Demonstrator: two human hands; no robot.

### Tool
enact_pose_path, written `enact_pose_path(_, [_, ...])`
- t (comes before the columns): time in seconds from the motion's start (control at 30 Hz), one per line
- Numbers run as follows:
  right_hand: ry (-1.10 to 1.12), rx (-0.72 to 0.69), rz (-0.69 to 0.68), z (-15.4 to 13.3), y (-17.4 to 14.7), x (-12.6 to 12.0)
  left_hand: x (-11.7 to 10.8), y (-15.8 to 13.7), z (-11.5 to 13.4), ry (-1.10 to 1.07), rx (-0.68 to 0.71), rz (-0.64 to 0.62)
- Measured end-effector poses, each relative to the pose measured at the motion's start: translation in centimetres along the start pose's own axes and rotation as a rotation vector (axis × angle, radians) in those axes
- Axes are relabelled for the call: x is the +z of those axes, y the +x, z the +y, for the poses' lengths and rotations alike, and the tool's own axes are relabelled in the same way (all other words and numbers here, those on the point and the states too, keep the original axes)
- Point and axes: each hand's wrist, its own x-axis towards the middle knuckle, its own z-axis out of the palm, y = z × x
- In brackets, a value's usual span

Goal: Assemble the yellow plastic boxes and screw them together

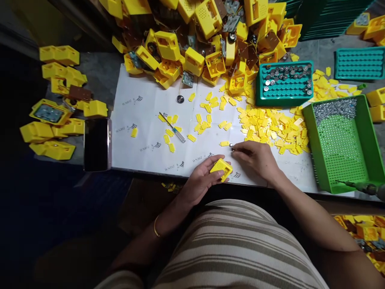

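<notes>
My left hand (207,176) is closed around a small yellow plastic case (221,170), with a speaker-hole grid and a rectangular opening facing up. The thumb rests by the opening. To its right, just above the white table sheet (150,116), my right hand (255,156) has thumb and forefinger pinched at a small round silver button cell (231,145). A yellow battery cover (224,143) lies directly left of that cell. More button cells sit in a teal tray (284,100) farther back. Loose yellow covers (273,126) are heaped in front of it.
Yellow cases with wires and circuit boards pile up (168,46) at the back. A screwdriver (179,135) lies mid-table, a phone (96,144) at the left edge. On the right, a green basket (313,148) holds small metal screws; an electric screwdriver (365,188) reaches over it.
</notes>
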Motion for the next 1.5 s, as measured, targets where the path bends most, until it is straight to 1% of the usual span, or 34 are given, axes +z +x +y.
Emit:
enact_pose_path(0.07, [-0.041,0.032,-0.056,-0.4,0.5,-0.2,0.1,0.1,0.2,0.016,0.016,0.025])
enact_pose_path(0.2, [-0.144,0.043,-0.121,-1.1,1.2,-0.5,0.2,0.1,0.9,0.035,0.029,0.042])
enact_pose_path(0.4, [-0.305,0.001,-0.217,-1.8,1.7,-1.3,0.2,0.2,1.4,0.046,0.043,0.049])
enact_pose_path(0.47, [-0.297,-0.004,-0.228,-1.7,1.8,-1.5,0.1,0.3,1.4,0.050,0.047,0.049])
enact_pose_path(0.6, [-0.213,-0.012,-0.217,-1.3,1.9,-1.6,0.0,0.4,1.4,0.031,0.056,0.070])
enact_pose_path(0.73, [-0.215,0.021,-0.255,-1.5,2.3,-1.6,-0.1,0.5,1.4,0.036,0.062,0.074])
enact_pose_path(0.8, [-0.251,0.021,-0.273,-1.8,2.5,-1.5,-0.1,0.4,1.5,0.038,0.064,0.074])
enact_pose_path(1.1, [-0.526,-0.082,-0.333,-2.5,3.0,-1.3,0.1,0.6,1.5,0.045,0.091,0.101])
enact_pose_path(1.17, [-0.490,-0.088,-0.352,-2.3,3.0,-1.4,0.4,0.6,1.5,0.026,0.100,0.111])
enact_pose_path(1.2, [-0.419,-0.077,-0.358,-2.1,2.8,-1.5,0.5,0.6,1.5,0.015,0.101,0.117])
enact_pose_path(1.3, [-0.029,-0.020,-0.360,-1.7,2.0,-2.0,0.9,0.9,1.5,0.004,0.107,0.139])
enact_pose_path(1.37, [0.190,-0.011,-0.334,-1.7,1.1,-2.3,1.3,1.2,1.3,0.013,0.120,0.123])
enact_pose_path(1.4, [0.229,-0.025,-0.310,-1.9,0.6,-2.3,1.5,1.3,1.1,0.018,0.128,0.103])
enact_pose_path(1.43, [0.217,-0.051,-0.276,-2.1,0.2,-2.4,1.7,1.4,1.0,0.024,0.137,0.080])
enact_pose_path(1.5, [0.078,-0.113,-0.197,-2.5,-0.6,-2.3,2.1,1.6,0.7,0.046,0.163,0.041])
